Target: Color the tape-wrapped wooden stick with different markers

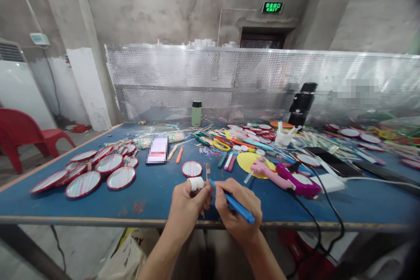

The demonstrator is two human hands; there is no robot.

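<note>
My right hand (236,208) is closed round a blue pen (234,202) whose tip points up and left toward my left hand. My left hand (189,205) is closed in a pinch on a thin wooden stick (208,171) that stands upright; a white wrap covers its thumb tip (196,183). Both hands hover over the near edge of the blue table (151,197). A small round red-rimmed disc (192,169) lies just beyond the left hand.
Several red-rimmed discs (98,170) lie at left. A pink and purple glue gun (285,177) with black cable lies at right by a yellow circle (249,162). Pens, scissors, a green bottle (196,113), a white cup (282,138) and a phone (331,159) crowd the back. A red chair (22,133) stands left.
</note>
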